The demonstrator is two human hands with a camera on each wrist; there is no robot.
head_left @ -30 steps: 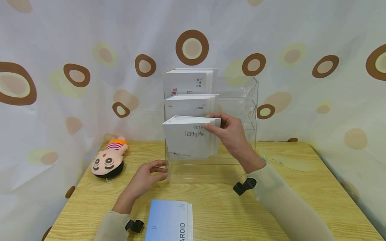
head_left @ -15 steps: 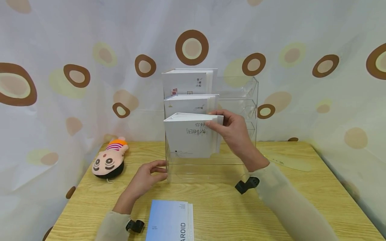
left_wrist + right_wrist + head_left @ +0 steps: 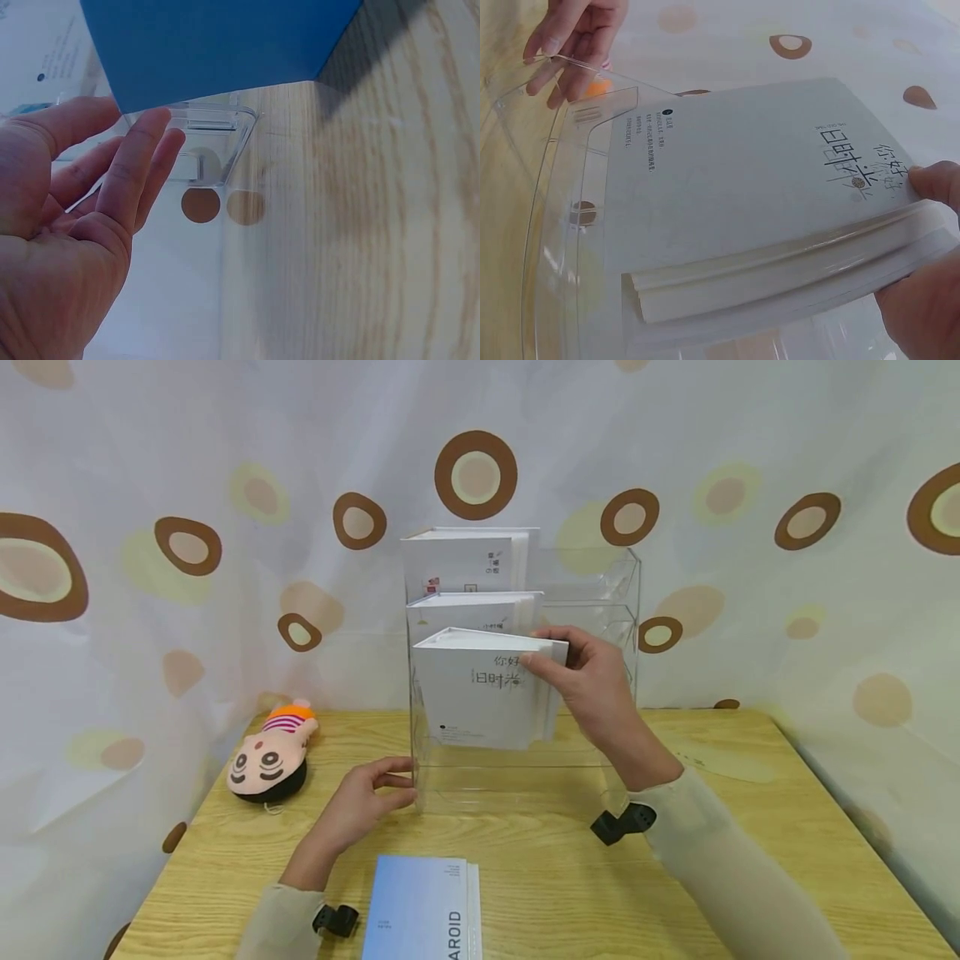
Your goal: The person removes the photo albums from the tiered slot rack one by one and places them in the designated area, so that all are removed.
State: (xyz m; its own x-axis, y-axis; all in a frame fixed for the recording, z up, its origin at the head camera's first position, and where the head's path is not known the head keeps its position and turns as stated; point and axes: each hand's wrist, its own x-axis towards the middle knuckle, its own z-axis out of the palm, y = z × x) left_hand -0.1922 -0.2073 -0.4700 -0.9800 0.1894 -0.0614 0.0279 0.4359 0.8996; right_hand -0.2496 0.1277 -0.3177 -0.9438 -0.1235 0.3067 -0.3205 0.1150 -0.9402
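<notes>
My right hand [image 3: 592, 685] pinches the upper right corner of a white photo album [image 3: 472, 702], thumb on the front cover and fingers behind. The album leans in a lower tier of a clear acrylic rack [image 3: 517, 781]; in the right wrist view the album's cover [image 3: 742, 165] bears dark characters, and its lower end is close to the rack's clear lip. My left hand [image 3: 370, 802] touches the rack's left side with extended fingers, holding nothing. Two more white albums, an upper one [image 3: 457, 560] and a middle one [image 3: 450, 614], stand in the tiers behind.
A blue album [image 3: 420, 906] lies on the wooden table [image 3: 555, 893] in front of the rack. At the left lies a plush doll [image 3: 273, 752] with a striped top. A pale, flat, see-through piece [image 3: 720, 764] lies at the right. Behind hangs a patterned curtain [image 3: 480, 410].
My right hand has moved up and to the right with the white album, which sits higher and more tilted in the rack. The left hand stays at the rack's side.
</notes>
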